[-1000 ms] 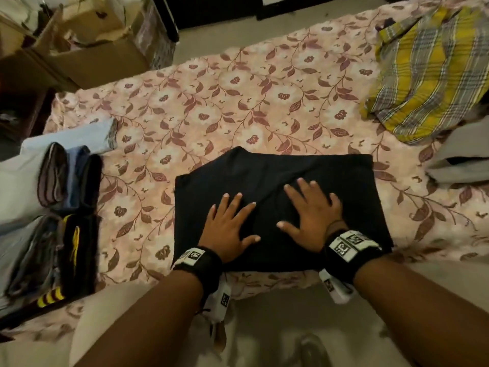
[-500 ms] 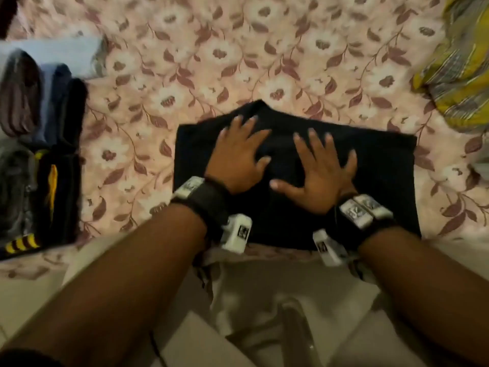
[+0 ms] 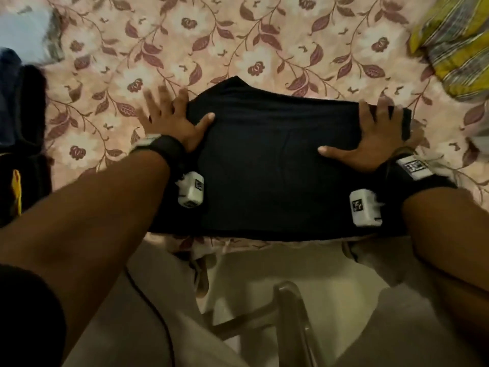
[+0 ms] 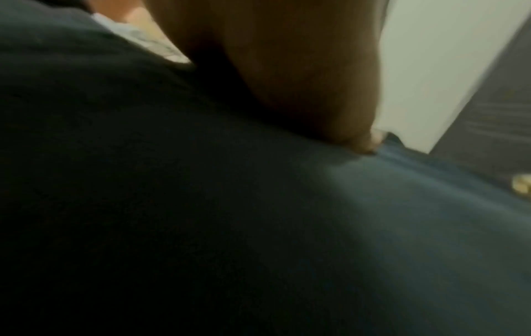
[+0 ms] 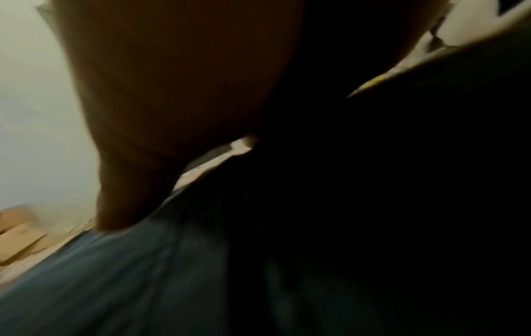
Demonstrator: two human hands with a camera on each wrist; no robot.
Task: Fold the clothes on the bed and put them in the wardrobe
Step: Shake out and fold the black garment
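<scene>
A folded black garment [image 3: 275, 165] lies flat on the floral bedsheet [image 3: 238, 35] near the bed's front edge. My left hand [image 3: 172, 120] lies flat at the garment's left edge, fingers spread onto the sheet, thumb on the cloth. My right hand [image 3: 370, 139] presses flat on the garment's right end, fingers spread. In the left wrist view the dark cloth [image 4: 258, 227] fills the frame under my palm [image 4: 287, 68]. The right wrist view shows the same cloth [image 5: 143, 284] below my right hand [image 5: 172, 102]. Neither hand holds anything.
A stack of folded dark clothes [image 3: 23, 144] sits at the left edge of the bed. A crumpled yellow plaid garment [image 3: 455, 43] lies at the top right. A pale blue folded piece [image 3: 23, 35] is at the top left. A metal frame [image 3: 291, 321] stands by my legs.
Both hands slid apart from the garment's middle to its left and right ends, staying flat. My head has dropped closer over the bed.
</scene>
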